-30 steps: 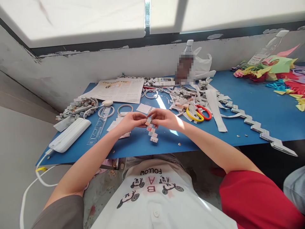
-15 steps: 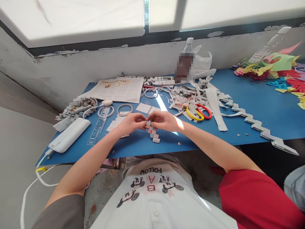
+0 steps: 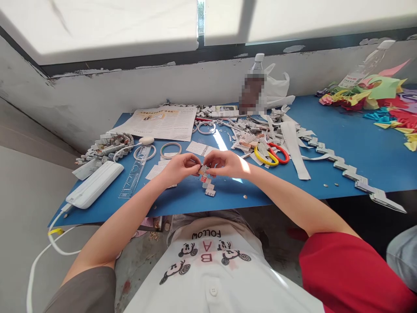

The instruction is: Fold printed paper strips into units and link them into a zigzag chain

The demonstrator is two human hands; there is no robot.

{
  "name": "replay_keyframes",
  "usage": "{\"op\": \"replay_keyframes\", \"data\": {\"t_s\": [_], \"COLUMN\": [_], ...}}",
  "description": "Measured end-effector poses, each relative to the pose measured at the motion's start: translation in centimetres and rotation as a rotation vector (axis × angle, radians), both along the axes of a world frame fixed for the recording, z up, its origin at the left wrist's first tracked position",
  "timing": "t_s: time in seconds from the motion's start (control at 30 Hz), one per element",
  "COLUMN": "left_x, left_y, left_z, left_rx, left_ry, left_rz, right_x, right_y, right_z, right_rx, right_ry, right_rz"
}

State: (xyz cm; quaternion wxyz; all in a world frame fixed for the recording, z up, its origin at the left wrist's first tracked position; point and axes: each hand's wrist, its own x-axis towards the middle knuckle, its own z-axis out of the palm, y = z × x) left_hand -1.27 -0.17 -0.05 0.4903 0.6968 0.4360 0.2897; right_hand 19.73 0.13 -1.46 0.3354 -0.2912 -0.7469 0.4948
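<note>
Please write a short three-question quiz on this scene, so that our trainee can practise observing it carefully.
1. Multiple choice: what is between the left hand and the right hand?
A) a plastic bottle
B) a folded-paper chain
C) a roll of tape

2. True or false: the yellow-and-red scissors handles lie to the right of the clear ruler in the picture.

3. Fill in the missing word: the large newspaper sheet lies on a table top coloured ____.

Key: 1. B; 2. True; 3. blue.
</note>
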Motion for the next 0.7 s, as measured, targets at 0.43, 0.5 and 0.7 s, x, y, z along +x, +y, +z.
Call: {"op": "replay_keyframes", "data": {"t_s": [0.43, 0.5, 0.7], "left_x": [-0.16, -0.14, -0.32], "left_y": [-0.60, -0.75, -0.90], "left_z": [0.09, 0.18, 0.03], "left_rx": [0.200, 0.204, 0.239], "left_ry": [0.001, 0.000, 0.030], "left_rz": [0.004, 0.003, -0.034], "right_x": [0.48, 0.44, 0.57], "right_y": [0.26, 0.25, 0.28], "right_z": [-0.36, -0.40, -0.33], "right_rx": [0.342, 0.372, 0.401], "right_ry": [0.037, 0.044, 0.037], "right_rz": [-0.003, -0.001, 0.029]}}
